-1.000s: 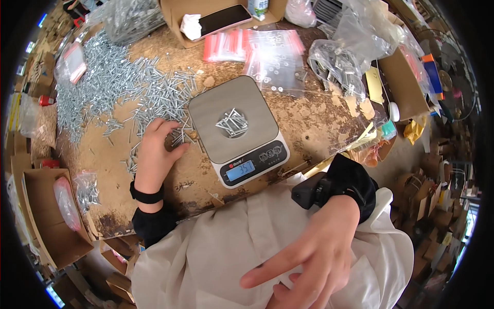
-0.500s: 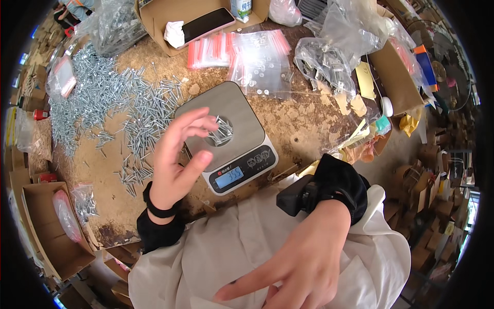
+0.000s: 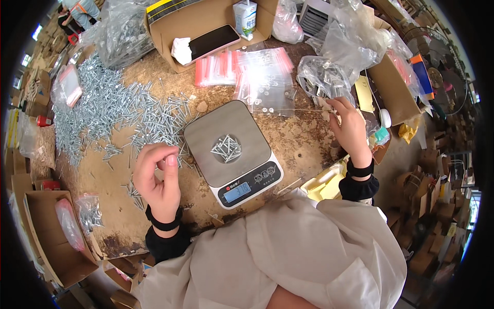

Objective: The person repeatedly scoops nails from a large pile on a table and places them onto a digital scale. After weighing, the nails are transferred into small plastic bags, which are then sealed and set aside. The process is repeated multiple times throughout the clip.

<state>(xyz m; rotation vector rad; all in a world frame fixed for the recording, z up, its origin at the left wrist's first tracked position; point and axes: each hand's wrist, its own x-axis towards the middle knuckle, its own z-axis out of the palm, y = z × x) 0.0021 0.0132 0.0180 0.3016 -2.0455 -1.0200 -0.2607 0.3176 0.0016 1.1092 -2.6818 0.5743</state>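
In the middle of the table stands a kitchen scale [image 3: 242, 121] with a square metal platform and a lit display. A small loose pile of silvery screws [image 3: 226, 148] lies in a round dish on its platform. Left of the scale my left hand [image 3: 157, 177] hovers over the table, fingers curled and thumb close against them; whatever they may hold is hidden. A wide heap of screws [image 3: 85, 121] spreads beyond it. My right hand [image 3: 352, 131] is at the right, thumb and forefinger pinched beside a clear bag of metal parts [image 3: 327, 77]; its contents cannot be made out.
Zip bags with red edges [image 3: 216, 71] and bags holding small white rings [image 3: 265, 95] lie behind the scale. Farther back, a cardboard box [image 3: 167, 38] holds a phone [image 3: 213, 42] and a drink carton [image 3: 245, 18]. Another open box [image 3: 56, 242] stands at the lower left.
My left hand has moved away from above the scale dish to the left, its fingers curling. My right hand has gone from my lap out to the bags at the right.
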